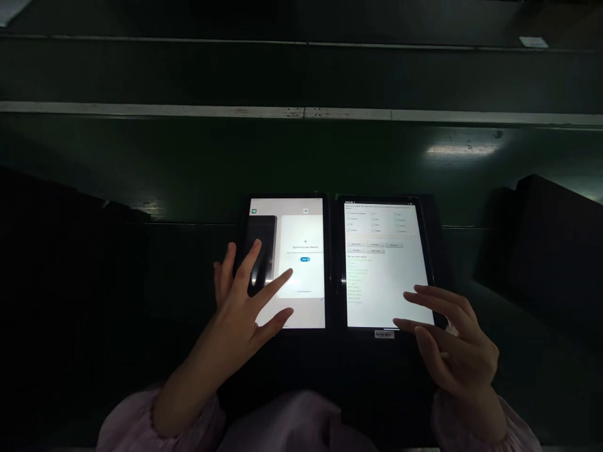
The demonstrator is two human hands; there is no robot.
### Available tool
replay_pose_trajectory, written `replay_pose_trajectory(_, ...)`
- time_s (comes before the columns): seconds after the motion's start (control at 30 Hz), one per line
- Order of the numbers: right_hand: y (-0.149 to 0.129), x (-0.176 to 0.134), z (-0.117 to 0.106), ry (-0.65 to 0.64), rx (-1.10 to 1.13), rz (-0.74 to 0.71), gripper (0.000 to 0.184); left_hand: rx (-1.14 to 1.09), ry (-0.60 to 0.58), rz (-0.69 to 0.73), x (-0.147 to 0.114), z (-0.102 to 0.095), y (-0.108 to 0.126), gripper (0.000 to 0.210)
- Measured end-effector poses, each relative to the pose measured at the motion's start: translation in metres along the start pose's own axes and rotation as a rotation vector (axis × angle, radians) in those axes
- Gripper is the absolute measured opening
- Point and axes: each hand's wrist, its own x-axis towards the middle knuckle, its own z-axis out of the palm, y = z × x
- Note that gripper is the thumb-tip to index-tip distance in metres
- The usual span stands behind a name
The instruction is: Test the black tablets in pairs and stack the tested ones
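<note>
The left tablet shows app cards and the right tablet a checkbox page; both lie side by side on the dark tabletop. The left hand hangs over its screen, fingers spread open. The right hand, fingers parted and gripping nothing, points at the lower screen edge; contact is unclear. Swiping seems in hand; continuing calls for 1 clean fingertip stroke.

The bare left hand is held palm-down with fingers spread; the bare right hand is angled leftward, fingers loosely extended.
</note>
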Motion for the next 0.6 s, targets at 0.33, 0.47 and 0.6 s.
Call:
replay_pose_trajectory(0.33,0.002,0.001,0.001,-0.005,-0.002,-0.044,0.030,-0.052,0.111,-0.164,0.002,-0.014,-0.014,0.038)
replay_pose_trajectory(0.47,0.002,0.001,0.000,-0.006,-0.003,-0.043,0.030,-0.056,0.036,-0.069,0.002,-0.005,-0.005,0.038)
replay_pose_trajectory(0.6,0.000,0.002,-0.001,-0.009,-0.012,-0.034,0.031,-0.052,0.055,-0.061,0.000,-0.005,-0.006,0.041)
